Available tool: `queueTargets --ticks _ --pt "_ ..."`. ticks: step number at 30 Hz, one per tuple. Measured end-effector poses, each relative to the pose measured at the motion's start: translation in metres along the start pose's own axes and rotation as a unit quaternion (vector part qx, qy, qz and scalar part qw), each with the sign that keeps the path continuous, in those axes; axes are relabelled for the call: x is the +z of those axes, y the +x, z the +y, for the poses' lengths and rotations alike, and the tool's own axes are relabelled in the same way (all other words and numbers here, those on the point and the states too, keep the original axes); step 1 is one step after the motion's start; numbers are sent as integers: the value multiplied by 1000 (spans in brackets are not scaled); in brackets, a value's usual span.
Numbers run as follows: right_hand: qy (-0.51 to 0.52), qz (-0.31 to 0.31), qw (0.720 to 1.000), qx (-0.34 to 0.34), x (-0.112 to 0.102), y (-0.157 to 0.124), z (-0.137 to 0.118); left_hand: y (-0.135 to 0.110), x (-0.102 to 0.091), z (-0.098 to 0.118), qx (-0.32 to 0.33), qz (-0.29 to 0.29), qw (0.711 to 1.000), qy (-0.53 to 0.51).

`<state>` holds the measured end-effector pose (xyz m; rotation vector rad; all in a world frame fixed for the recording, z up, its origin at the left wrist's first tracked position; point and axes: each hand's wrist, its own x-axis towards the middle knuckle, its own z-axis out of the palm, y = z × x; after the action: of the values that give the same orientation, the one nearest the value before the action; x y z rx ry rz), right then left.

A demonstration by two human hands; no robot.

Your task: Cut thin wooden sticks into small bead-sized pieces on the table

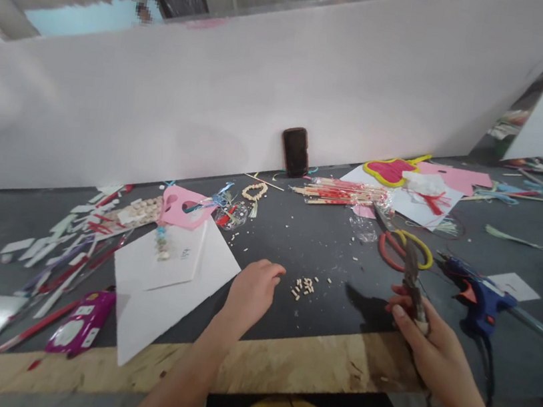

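the small pale pieces (308, 285) lie scattered on the dark tabletop (292, 233) between the hands, just right of the curled left hand (253, 290), whose grip I cannot tell; the farther right hand (428, 333) grips pliers (411, 270), their long axis pointing away from the person

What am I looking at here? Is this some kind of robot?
There is no robot in this picture: these are a person's two bare hands. The single view comes from a camera worn on the person's head, looking forward and down.

The right hand grips a dark, pliers-like tool. The left hand is beside some small pale pieces; whether its fingers pinch anything is too hard to see.

On the dark tabletop there are also scissors with red and yellow handles, a blue glue gun, a bundle of sticks and a phone leaning on a white panel.
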<state>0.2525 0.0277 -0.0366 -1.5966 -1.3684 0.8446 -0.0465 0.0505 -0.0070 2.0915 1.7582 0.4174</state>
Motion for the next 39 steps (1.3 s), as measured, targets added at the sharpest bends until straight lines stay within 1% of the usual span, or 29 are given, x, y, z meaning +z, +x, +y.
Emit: queueTargets --ticks 2,4,6,9,12,14,16,20,23,25,27,30,32,35,37,39 --pt "105 43 992 55 0 2 4 15 -1 7 47 -10 999 5" --pt "169 80 980 66 0 2 6 37 2 17 84 -24 996 6" --pt "190 98 975 56 1 0 7 63 8 31 105 -31 994 7" --pt "217 104 970 44 1 -2 7 105 24 53 122 -46 991 19" --pt "233 102 967 29 1 -4 8 139 44 73 102 -53 992 43" --pt "240 98 966 19 1 -3 10 154 55 84 81 -57 993 56" --pt "245 96 965 10 2 -2 12 164 62 93 68 -65 994 62" --pt "254 98 962 -2 3 -1 16 171 66 101 59 -92 993 50" --pt "255 97 962 -6 3 -1 15 166 57 95 57 -100 993 10" --pt "255 99 962 -10 2 0 15 155 45 84 59 -91 993 -38" --pt "252 101 962 -15 3 0 14 137 29 68 60 -68 991 -102" --pt "238 103 966 -24 3 0 16 98 8 39 46 -26 975 -215" --pt "219 104 970 -34 3 -1 17 69 0 20 24 -8 956 -292" --pt "174 100 978 -54 2 -1 16 31 1 -4 -27 25 916 -399" --pt "127 82 986 -73 1 1 10 15 5 -15 -58 38 883 -465" --pt "72 46 991 -101 3 5 -1 6 9 -23 -78 38 846 -526"
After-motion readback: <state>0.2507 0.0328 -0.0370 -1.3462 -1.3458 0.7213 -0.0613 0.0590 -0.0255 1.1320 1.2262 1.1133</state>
